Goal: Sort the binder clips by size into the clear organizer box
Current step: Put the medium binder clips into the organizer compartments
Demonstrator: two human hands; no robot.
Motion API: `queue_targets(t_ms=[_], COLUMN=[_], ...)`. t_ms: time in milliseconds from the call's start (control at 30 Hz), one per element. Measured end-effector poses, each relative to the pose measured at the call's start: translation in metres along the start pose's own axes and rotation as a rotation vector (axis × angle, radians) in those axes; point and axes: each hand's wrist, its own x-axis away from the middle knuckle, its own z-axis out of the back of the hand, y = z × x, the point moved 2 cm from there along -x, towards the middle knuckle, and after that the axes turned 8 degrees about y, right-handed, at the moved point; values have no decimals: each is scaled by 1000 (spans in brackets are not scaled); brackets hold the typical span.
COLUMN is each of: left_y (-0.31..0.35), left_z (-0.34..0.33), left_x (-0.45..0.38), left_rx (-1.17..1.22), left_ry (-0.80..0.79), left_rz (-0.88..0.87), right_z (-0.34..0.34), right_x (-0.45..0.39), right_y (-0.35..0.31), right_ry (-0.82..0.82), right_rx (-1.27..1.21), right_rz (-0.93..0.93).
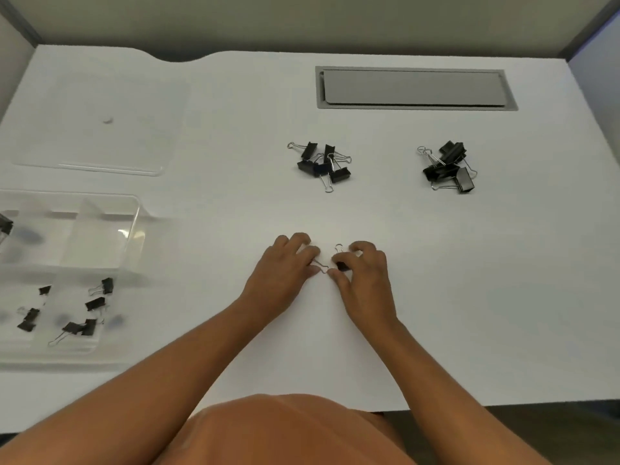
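Nearest the camera: the person's orange-clad body at the bottom centre of the frame, both bare forearms reaching up the frame over the white bench.
Left hand: centre of the frame, fingers curled down onto the bench, its grip pinching the wire handle of a small binder clip; the clip's black body is hidden under the fingers.
Right hand: just beside the left, thumb and fingers curled round a second small clip, black body low, one wire loop sticking up toward the top of the frame.
Key relation: the clear organizer box lies at the left edge of the frame, well apart from both hands; the left hand is the nearer one, so the carry would run leftward and slightly down the frame.
Target compartment: small clips already lie in the box's lower compartments; I judge the two held clips belong there.
Box, upper part: one upper compartment looks bare, and another at the far left holds something dark, cut off by the frame.
Left to sort: a medium-clip pile upper centre and a large-clip pile upper right, both untouched on the bench.
Other: clear lid upper left; grey cable hatch at the top.
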Motion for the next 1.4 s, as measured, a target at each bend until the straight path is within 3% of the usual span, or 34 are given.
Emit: queue_targets(t_ms=[233,433,667,867,1067,1233,1400], left_y=[7,17,6,-36,-90,-132,-178], left_z=[13,43,96,145,184,218,240], left_x=[16,32,57,91,138,178,216], left_rx=[263,689,1111,1189,1136,1238,1157], left_ry=[54,150,251,397,516,652,738], left_rz=[354,774,1003,1053,1109,1196,1239], right_z=[8,21,3,-12,-55,-107,-168], right_x=[-5,-4,6,14,18,18,9], right_y=[11,-1,-61,-133,-216,-299,-389], right_ry=[32,-1,-272,-376,-523,-438,-394], right_rx=[-108,-502,-667,-749,-599,-571,-550], right_rz=[66,-241,-290,-320,-96,34,253])
